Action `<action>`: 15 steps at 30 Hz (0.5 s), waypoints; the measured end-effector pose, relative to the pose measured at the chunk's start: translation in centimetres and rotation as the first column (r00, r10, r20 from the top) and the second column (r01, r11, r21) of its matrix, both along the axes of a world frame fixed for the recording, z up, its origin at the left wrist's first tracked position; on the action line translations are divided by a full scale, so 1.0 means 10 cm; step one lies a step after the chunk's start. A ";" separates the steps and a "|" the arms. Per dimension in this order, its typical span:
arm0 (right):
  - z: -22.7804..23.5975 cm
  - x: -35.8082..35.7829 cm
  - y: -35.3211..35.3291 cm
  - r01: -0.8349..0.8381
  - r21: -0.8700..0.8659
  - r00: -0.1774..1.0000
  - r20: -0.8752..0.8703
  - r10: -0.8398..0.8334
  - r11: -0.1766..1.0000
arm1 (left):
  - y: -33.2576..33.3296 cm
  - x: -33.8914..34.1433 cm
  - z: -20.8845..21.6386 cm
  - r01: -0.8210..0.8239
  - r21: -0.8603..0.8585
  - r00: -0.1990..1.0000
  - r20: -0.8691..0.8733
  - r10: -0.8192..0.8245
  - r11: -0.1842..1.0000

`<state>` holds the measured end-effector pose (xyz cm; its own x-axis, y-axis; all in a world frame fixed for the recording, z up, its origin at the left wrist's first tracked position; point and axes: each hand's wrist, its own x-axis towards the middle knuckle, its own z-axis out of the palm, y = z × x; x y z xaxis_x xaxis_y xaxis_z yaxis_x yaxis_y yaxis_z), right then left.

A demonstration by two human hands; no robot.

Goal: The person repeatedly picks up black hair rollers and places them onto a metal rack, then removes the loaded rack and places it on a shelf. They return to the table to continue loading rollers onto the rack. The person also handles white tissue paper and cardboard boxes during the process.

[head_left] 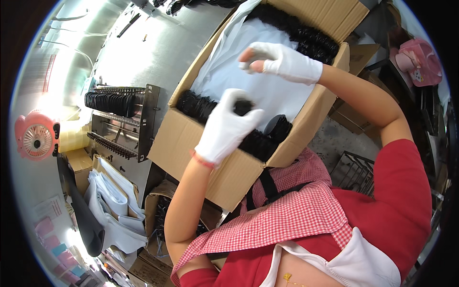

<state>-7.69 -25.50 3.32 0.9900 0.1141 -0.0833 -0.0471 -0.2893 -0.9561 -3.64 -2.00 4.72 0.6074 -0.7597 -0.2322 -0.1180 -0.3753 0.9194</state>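
A large cardboard box (191, 138) lined with white plastic (267, 86) holds rows of black ribbed rubber parts (301, 33) along its sides. My left hand (227, 124), in a white glove, is closed around a small black rubber part (243, 106) above the box's near side. My right hand (279, 60), also in a white glove with bare fingertips, hovers over the white liner with thumb and finger pinched together; I see nothing in it. More black parts (196, 105) lie below my left hand.
A metal rack (124, 119) loaded with black ribbed parts stands on the steel table (158, 48) to the left. A pink fan (36, 136), tape roll, stacked white bags (114, 201), smaller cartons and a wire basket (354, 170) surround the box.
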 end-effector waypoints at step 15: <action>-0.18 0.23 -0.12 -0.078 0.098 0.984 -0.155 0.093 0.992 | -0.68 -0.53 -0.67 -0.068 0.380 0.885 0.450 -0.120 0.923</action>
<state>-5.44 -26.71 1.52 0.9512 0.2118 -0.2243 -0.1797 -0.2104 -0.9610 -8.96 -8.84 -2.00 0.6962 -0.6886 -0.2029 -0.5023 -0.6692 0.5477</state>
